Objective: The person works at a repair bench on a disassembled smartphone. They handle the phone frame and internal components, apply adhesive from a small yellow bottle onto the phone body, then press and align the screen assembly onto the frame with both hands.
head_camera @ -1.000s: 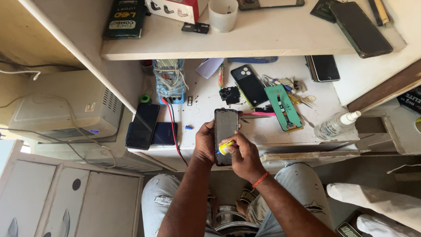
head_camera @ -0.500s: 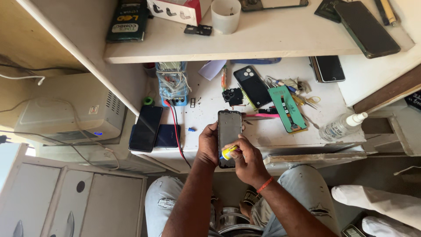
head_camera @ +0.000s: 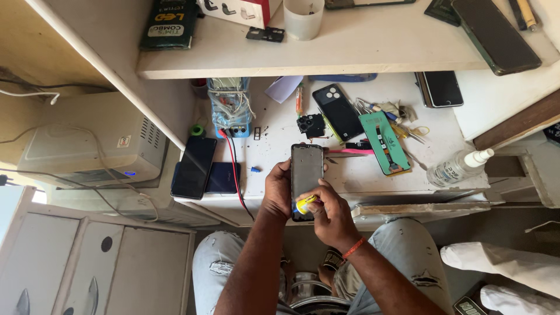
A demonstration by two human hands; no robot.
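The left hand [head_camera: 276, 191] grasps the phone frame [head_camera: 306, 175], a dark rectangular shell with its open inner side facing up. The fingers are wrapped round its left edge and the thumb lies along the near side. The frame is held upright in line with the forearm, over the near edge of the white workbench [head_camera: 385, 181] and above the person's lap.

The right hand [head_camera: 329, 213] is clenched on a small yellow tube [head_camera: 304, 204], pinched between thumb and fingertips. The tube's tip touches the lower end of the frame, near its bottom edge. An orange band sits on the right wrist.

Placed relative to the frame:
- Beyond it, at its top right, lies a small black camera module [head_camera: 310, 125], with a dark phone back [head_camera: 338, 112] showing lenses just past that.
- To its right lies a green display panel with a flex strip [head_camera: 383, 143], then a pile of tweezers and metal tools [head_camera: 402, 125], and further right a clear spray bottle [head_camera: 458, 168] on its side.
- To its left run red and black leads [head_camera: 234, 169] from a blue power unit [head_camera: 229, 108]. Further left, two dark phones [head_camera: 194, 167] lie side by side, touching.
- Above it, a shelf [head_camera: 361, 55] carries a white cup [head_camera: 303, 18] and a large dark phone [head_camera: 494, 35].
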